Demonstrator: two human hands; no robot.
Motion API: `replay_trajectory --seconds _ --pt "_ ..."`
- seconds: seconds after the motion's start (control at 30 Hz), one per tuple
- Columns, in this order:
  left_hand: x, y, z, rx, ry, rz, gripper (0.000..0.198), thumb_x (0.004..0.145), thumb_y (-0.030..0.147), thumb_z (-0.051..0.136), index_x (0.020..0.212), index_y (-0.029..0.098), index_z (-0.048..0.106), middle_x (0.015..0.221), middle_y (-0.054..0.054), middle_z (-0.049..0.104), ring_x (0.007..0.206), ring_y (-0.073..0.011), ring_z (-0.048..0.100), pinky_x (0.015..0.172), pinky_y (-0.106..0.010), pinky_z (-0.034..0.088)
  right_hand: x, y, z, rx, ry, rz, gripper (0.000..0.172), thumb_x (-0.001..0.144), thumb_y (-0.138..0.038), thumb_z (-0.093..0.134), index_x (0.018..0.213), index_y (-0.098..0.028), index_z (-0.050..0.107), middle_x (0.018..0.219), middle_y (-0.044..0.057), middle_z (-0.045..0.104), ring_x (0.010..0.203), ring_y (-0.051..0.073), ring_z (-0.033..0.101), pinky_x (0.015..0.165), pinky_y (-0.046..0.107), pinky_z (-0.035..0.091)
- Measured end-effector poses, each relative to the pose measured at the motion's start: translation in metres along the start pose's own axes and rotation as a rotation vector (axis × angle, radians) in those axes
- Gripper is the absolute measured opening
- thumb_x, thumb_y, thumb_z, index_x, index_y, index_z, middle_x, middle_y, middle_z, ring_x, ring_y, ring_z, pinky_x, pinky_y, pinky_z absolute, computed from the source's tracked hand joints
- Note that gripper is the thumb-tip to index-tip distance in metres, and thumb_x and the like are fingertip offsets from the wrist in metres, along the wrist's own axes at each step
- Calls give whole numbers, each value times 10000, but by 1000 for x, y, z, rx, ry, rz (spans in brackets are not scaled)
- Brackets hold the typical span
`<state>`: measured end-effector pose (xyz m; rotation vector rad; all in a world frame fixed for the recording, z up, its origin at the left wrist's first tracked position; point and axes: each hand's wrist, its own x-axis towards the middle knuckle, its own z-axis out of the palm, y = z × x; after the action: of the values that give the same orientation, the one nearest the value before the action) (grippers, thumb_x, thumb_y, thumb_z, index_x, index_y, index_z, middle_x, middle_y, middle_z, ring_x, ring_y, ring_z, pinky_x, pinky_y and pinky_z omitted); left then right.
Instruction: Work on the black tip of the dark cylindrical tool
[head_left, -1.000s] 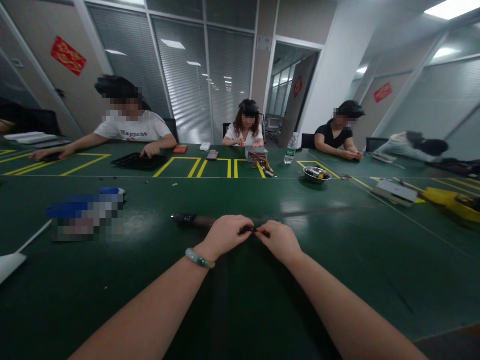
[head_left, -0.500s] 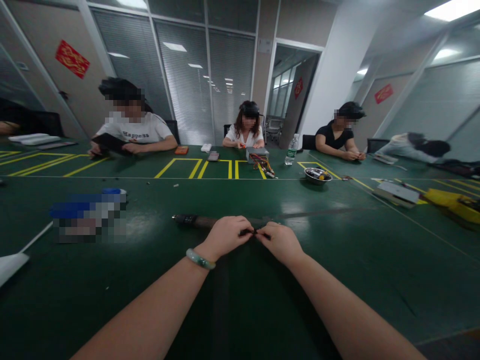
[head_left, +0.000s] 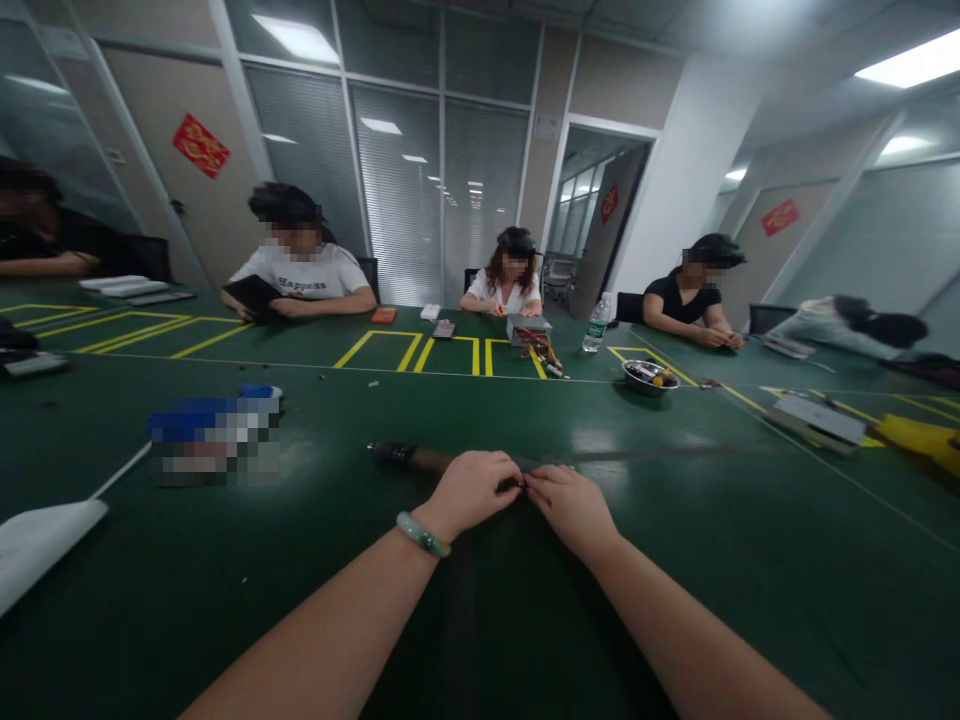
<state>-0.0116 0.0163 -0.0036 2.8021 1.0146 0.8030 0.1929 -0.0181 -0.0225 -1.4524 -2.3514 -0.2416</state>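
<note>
1. The green table [head_left: 750, 560] spreads beneath my hands and out past 12 o'clock, marked with yellow tape on its far half.
2. A long, dark cylindrical tool [head_left: 409, 457] lies on it just beyond my hands, its metal tip towards 10 o'clock, its middle hidden behind my left hand.
3. A clear bottle [head_left: 596, 330] stands upright, well away at 1 o'clock.
4. My left hand [head_left: 476, 490] is pinching, thumb and fingers brought together.
5. My right hand [head_left: 574, 510] meets it fingertip to fingertip, also pinching.
6. A metal bowl [head_left: 651, 388] of small parts sits nearer than the bottle, also around 1 o'clock.
7. A pale green bangle [head_left: 422, 535] circles my left wrist.
8. A small dark piece [head_left: 509, 485] is between my fingertips, mostly covered.
</note>
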Motion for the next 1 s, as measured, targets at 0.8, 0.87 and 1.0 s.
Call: replay_trajectory --seconds 0.8,0.87,1.0 --pt "-7 5 -16 -93 130 92 206 875 274 557 1064 234 630 1141 -27 667 1213 -187 526 1136 -383 280 15 49 -3 -38 -136 -115 191 941 -284 425 941 -236 610 898 61 645 769 196 639 708 319 485" --pt "-8 4 -18 -101 125 108 221 875 266 559 1081 235 632 1151 -26 665 1208 -181 529 1137 -380 279 0 88 -9 -1 -149 -31 209 930 -337 427 938 -265 622 912 72 656 779 203 646 715 336 487" --pt "-8 1 -16 -115 111 135 214 875 253 557 1067 226 647 1160 -24 664 1184 -181 547 1117 -363 306 -56 168 -34 2 -151 221 259 857 -456 480 868 -282 671 868 125 663 702 204 661 626 340 470"
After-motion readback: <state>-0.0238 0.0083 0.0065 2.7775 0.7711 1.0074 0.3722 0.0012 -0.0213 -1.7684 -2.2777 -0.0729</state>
